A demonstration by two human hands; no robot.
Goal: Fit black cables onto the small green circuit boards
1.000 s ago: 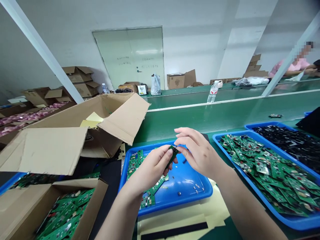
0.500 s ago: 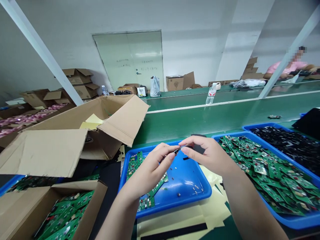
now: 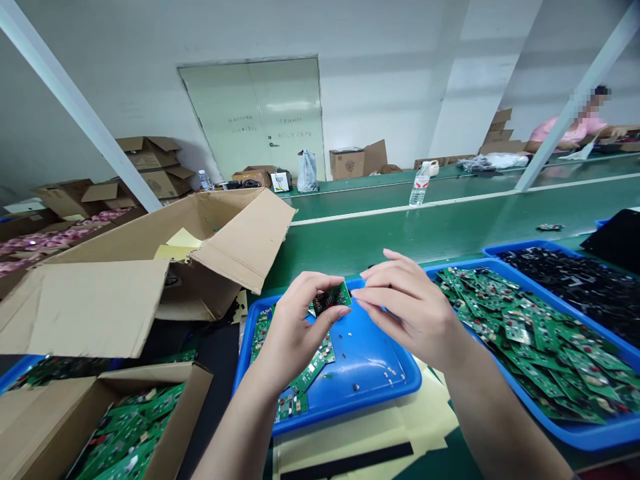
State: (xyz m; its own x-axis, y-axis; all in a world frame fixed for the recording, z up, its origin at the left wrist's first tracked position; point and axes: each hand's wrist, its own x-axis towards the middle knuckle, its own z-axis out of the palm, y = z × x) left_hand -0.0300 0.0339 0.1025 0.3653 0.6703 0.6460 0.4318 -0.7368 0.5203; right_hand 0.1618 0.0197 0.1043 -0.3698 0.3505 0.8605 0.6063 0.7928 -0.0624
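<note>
My left hand (image 3: 300, 320) pinches a small green circuit board (image 3: 341, 294) between thumb and fingers, tilted above the blue tray (image 3: 350, 413). Dark parts show on the board's face, and the fingers cover some of it. Just right of the board is my right hand (image 3: 407, 307), its fingers stretched out and somewhat apart. Its fingertips come close to the board's right edge; whether they touch it I cannot tell. No object shows in that hand. Beneath, the tray holds green circuit boards (image 3: 310, 373) along its left side and several tiny loose parts (image 3: 393, 373).
To the right stand a blue tray of circuit boards (image 3: 545, 340) and another of black parts (image 3: 575, 280). An open carton (image 3: 240, 247) leans in from the left, above a box of boards (image 3: 135, 433). A bottle (image 3: 419, 185) stands behind; a person (image 3: 590, 123) sits far right.
My right hand has opened from its pinch and drawn slightly away from my left hand. The left hand has turned, so the green circuit board's face now shows.
</note>
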